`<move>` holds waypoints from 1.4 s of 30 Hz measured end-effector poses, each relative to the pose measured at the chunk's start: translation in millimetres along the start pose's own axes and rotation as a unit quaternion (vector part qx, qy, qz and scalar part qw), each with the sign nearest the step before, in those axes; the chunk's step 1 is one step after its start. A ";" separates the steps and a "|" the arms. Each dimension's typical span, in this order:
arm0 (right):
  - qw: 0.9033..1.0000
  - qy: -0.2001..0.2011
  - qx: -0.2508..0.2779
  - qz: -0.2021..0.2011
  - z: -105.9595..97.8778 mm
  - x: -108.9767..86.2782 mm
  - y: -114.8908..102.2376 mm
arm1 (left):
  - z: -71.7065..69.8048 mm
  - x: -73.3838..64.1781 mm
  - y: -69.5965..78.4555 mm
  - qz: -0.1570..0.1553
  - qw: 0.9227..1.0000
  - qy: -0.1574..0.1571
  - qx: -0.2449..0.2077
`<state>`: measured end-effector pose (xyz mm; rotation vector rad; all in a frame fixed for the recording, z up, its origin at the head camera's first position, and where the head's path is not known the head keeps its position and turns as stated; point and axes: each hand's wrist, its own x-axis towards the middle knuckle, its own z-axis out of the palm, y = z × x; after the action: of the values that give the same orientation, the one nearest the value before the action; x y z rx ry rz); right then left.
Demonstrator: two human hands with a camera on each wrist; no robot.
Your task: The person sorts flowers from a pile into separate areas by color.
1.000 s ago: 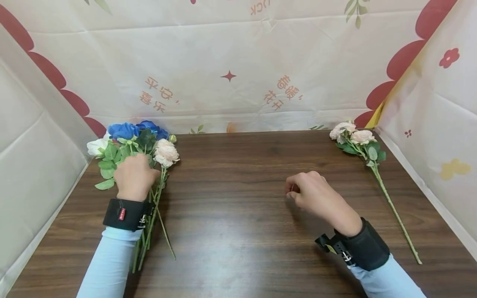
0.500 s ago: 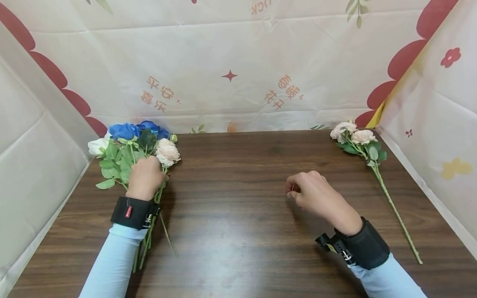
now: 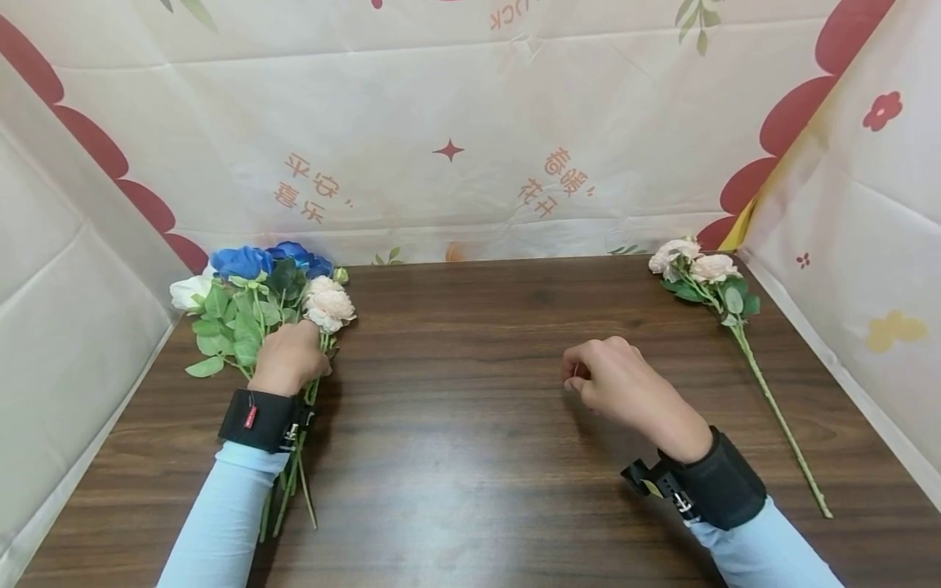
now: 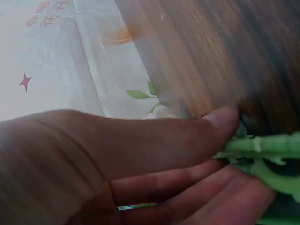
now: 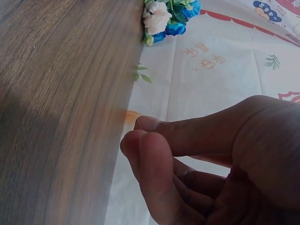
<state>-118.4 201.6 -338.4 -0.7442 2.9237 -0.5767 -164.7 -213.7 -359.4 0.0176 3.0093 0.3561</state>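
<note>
At the left of the table lies a bunch of artificial flowers with blue blooms (image 3: 241, 263), a white bloom (image 3: 191, 292) and a pale pink bloom (image 3: 328, 304). Just below these heads, my left hand (image 3: 290, 357) pinches a green flower stem (image 4: 267, 146); the left wrist view shows thumb and fingers at it. How many stems it holds is hidden. My right hand (image 3: 625, 388) hovers over the table's right half, fingers loosely curled around nothing. Beyond it, a single pale pink flower spray (image 3: 713, 269) lies at the right with its stem slanting towards me.
The brown wooden table (image 3: 456, 408) is bounded at the back by a printed cloth (image 3: 397, 106). Similar cloth panels stand along the left (image 3: 66, 286) and right sides (image 3: 875, 269).
My left hand has shifted rightwards, then slightly nearer me. The splayed stem's lower end has swung left, closer to the other stems. My right hand and the right spray stay put.
</note>
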 end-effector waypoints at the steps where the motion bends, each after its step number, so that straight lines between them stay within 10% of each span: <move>1: 1.000 -0.001 0.001 0.000 0.1 0.2 -0.1 | 0.2 0.0 -0.2 0.003 1.000 0.001 -0.001; 20: 1.000 -0.002 0.006 0.008 0.1 0.8 2.7 | -13.0 -2.0 24.2 0.062 0.989 0.031 -0.130; 42: 1.000 0.020 0.018 0.010 10.2 5.0 3.5 | -7.8 -10.4 66.8 0.062 0.926 -0.003 -0.373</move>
<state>-122.8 198.6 -349.0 -0.7063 2.9451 -0.6470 -155.3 -150.8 -335.2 0.1410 2.6612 1.4686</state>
